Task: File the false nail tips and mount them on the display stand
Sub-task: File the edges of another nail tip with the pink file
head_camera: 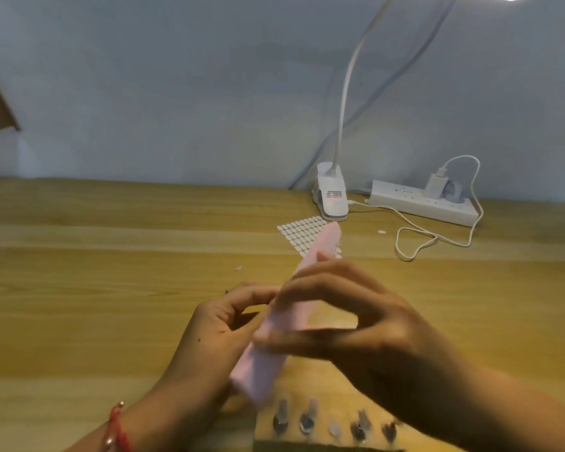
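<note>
The right hand (356, 321) has its grip wrapped round a pink file (287, 308), slanted above the surface (111, 288). The left hand (222, 324) curls its grip against the file (I cannot tell what it pinches). The display stand (327, 409) stands near the person, bearing nail tips (335, 429).

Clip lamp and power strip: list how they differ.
The clip lamp stands upright on its clamp, with a thin neck rising out of frame; the power strip lies flat and long. The power strip carries a plugged-in charger; the clip lamp bears a label. Both are white and sit near the far edge of the wooden table.
</note>
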The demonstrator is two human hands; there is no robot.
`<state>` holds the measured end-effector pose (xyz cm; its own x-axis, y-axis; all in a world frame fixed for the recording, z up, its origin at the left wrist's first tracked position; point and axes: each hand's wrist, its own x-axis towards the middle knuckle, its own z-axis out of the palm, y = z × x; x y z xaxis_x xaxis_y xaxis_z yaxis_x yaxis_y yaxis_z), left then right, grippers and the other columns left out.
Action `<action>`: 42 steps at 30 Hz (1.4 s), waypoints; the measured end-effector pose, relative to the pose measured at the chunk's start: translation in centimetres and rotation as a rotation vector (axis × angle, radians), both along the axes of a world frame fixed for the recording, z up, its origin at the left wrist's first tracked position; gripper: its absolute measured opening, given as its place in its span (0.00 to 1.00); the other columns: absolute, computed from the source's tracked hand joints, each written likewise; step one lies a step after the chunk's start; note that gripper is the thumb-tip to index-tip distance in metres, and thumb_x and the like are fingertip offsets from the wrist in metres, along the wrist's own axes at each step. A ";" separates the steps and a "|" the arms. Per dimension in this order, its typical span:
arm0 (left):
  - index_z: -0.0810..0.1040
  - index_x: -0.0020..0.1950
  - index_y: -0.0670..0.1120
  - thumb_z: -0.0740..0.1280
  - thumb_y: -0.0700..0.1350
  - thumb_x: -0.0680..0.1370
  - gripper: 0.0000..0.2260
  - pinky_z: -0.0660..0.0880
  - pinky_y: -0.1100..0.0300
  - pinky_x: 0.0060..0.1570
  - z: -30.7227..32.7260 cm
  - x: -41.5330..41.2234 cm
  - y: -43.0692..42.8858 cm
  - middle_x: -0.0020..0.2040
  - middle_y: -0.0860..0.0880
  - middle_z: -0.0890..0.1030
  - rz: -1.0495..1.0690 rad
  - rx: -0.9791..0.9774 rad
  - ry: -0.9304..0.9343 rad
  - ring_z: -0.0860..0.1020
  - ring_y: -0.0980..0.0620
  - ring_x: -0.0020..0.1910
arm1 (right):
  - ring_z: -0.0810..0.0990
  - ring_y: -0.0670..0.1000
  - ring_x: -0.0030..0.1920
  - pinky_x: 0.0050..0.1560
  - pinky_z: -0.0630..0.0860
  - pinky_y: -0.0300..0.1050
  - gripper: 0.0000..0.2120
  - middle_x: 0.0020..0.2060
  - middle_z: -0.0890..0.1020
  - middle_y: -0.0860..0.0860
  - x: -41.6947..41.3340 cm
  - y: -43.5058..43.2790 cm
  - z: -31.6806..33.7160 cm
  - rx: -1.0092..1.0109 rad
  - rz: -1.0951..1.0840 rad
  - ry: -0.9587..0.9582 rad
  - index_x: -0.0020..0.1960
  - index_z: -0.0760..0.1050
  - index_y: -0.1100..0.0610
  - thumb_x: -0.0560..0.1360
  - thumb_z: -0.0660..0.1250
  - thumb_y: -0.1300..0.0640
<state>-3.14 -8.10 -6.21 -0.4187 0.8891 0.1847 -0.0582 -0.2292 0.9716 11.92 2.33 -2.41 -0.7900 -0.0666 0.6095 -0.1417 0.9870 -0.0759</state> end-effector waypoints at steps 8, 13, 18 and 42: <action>0.86 0.47 0.51 0.72 0.51 0.60 0.17 0.74 0.66 0.38 0.0 -0.2 0.0 0.51 0.47 0.85 0.001 -0.063 -0.129 0.80 0.56 0.42 | 0.76 0.53 0.56 0.58 0.72 0.45 0.18 0.53 0.80 0.56 -0.9 0.6 -1.2 -0.080 -0.040 0.187 0.58 0.80 0.53 0.74 0.69 0.70; 0.86 0.48 0.50 0.71 0.51 0.62 0.16 0.76 0.66 0.36 0.1 -0.3 -0.2 0.49 0.49 0.85 -0.051 -0.061 -0.113 0.82 0.53 0.41 | 0.76 0.54 0.56 0.59 0.72 0.47 0.18 0.52 0.80 0.56 -0.8 0.3 -1.3 -0.087 -0.023 0.214 0.57 0.81 0.53 0.72 0.70 0.71; 0.86 0.48 0.48 0.71 0.51 0.64 0.16 0.73 0.72 0.41 -0.2 -0.1 -0.1 0.49 0.49 0.85 -0.018 0.007 -0.013 0.81 0.60 0.47 | 0.76 0.53 0.55 0.57 0.72 0.44 0.17 0.52 0.80 0.56 -0.3 1.2 -0.7 -0.096 -0.081 0.170 0.58 0.80 0.53 0.73 0.70 0.69; 0.84 0.48 0.53 0.69 0.45 0.71 0.09 0.73 0.71 0.44 0.2 0.5 -0.9 0.45 0.54 0.81 0.147 0.040 0.538 0.78 0.59 0.49 | 0.76 0.52 0.57 0.53 0.79 0.53 0.20 0.55 0.79 0.48 0.6 0.1 2.7 0.111 -0.043 -0.368 0.58 0.81 0.44 0.71 0.73 0.64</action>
